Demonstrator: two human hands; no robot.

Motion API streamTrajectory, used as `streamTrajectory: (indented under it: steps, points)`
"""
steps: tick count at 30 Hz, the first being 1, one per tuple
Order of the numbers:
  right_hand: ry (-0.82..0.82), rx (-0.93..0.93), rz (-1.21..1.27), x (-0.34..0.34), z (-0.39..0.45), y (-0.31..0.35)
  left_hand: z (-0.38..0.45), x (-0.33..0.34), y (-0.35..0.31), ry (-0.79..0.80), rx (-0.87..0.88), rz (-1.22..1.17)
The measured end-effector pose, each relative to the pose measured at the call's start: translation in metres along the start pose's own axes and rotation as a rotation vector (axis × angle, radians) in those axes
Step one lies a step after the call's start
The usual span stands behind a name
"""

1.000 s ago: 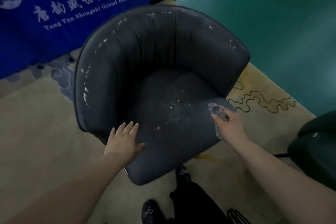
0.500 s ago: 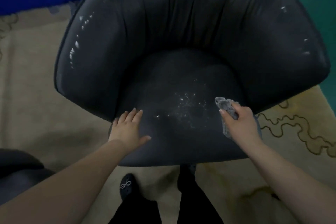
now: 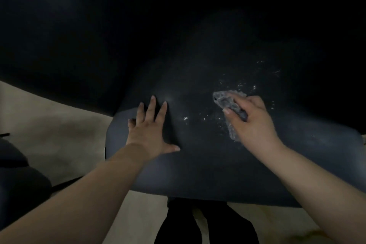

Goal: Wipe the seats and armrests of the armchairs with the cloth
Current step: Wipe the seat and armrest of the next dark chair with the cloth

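Note:
A dark grey armchair fills the view; its seat [image 3: 208, 164] is close below me, and the backrest above is lost in shadow. White specks and dust [image 3: 233, 89] lie on the seat's middle and right. My left hand [image 3: 150, 130] presses flat on the seat's front left, fingers spread. My right hand [image 3: 255, 123] grips a crumpled grey cloth [image 3: 225, 101] and holds it against the seat among the specks.
Beige carpet [image 3: 49, 125] shows to the left of the seat and below its front edge. Part of another dark chair [image 3: 17, 180] sits at the lower left. My dark trouser legs [image 3: 206, 224] stand under the seat's front edge.
My head has moved much closer to the seat, so the backrest rim and armrests left the view. My right hand has carried the cloth inward onto the speckled patch.

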State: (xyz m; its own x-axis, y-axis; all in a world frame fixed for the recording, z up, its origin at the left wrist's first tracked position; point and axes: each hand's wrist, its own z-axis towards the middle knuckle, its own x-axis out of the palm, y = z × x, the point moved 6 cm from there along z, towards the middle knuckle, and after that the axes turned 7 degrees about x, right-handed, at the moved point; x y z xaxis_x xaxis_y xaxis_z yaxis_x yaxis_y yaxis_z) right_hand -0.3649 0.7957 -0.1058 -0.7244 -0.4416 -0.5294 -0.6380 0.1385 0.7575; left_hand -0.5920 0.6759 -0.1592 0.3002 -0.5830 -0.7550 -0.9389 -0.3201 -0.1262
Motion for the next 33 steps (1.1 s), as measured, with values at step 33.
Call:
streamTrajectory:
  steps: [33]
  points:
    - [-0.003,-0.585,-0.603,0.094,-0.012,0.010,0.008,0.000,-0.004,-0.154,0.047,-0.197]
